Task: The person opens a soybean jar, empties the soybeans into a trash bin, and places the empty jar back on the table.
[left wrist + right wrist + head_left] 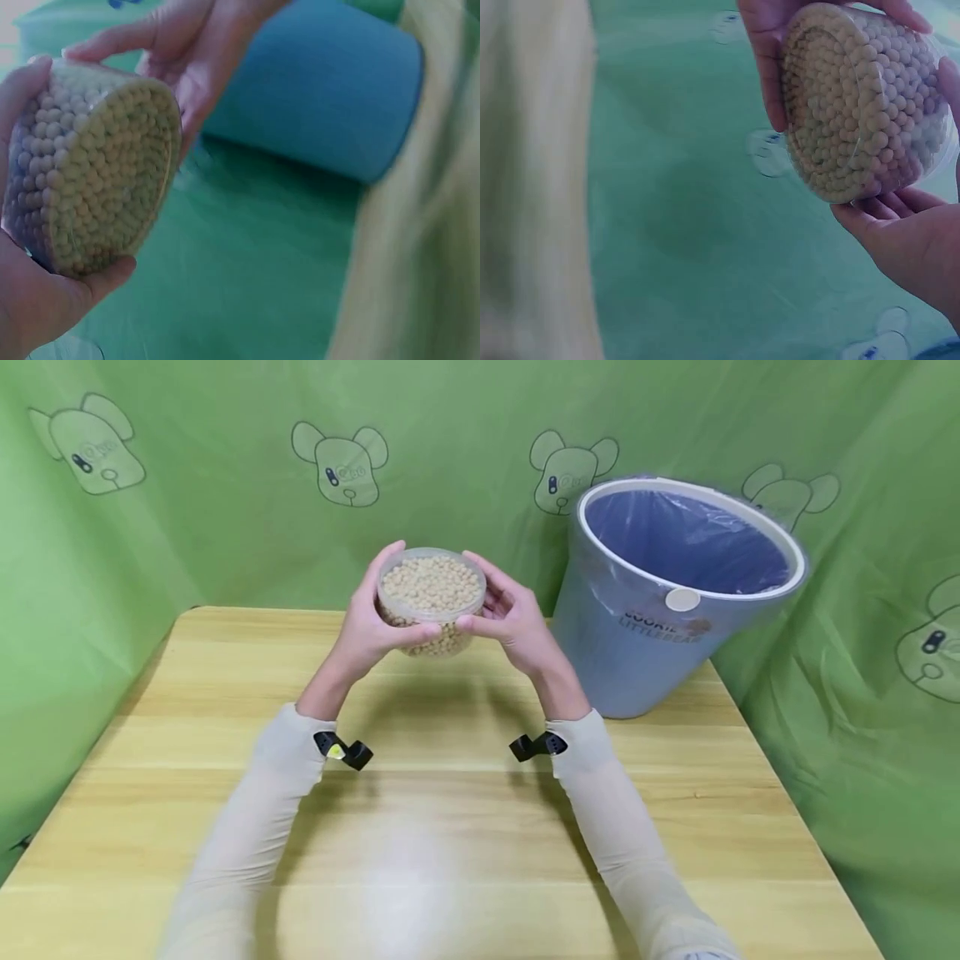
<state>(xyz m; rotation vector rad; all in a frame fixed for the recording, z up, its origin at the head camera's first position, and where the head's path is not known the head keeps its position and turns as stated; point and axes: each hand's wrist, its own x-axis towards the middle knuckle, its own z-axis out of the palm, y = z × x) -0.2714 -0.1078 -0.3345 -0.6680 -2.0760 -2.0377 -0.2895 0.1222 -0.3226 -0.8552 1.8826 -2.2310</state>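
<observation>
The blue bin (660,635) says "LITTLEBEAR" on its side and stands at the table's (450,827) far right edge. The near tabletop is bare wood. Both arms reach forward. The left hand (367,627) and right hand (510,622) wrap around a clear tub of beans (431,597), held up above the table, just left of the bin.

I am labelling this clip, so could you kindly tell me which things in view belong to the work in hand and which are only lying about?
In hand:
- clear round plastic tub of beige beans, held above the table
- left hand gripping it
- right hand gripping it

Lying about:
- blue bin with blue liner
- light wooden table
- green bear-print cloth backdrop
</observation>
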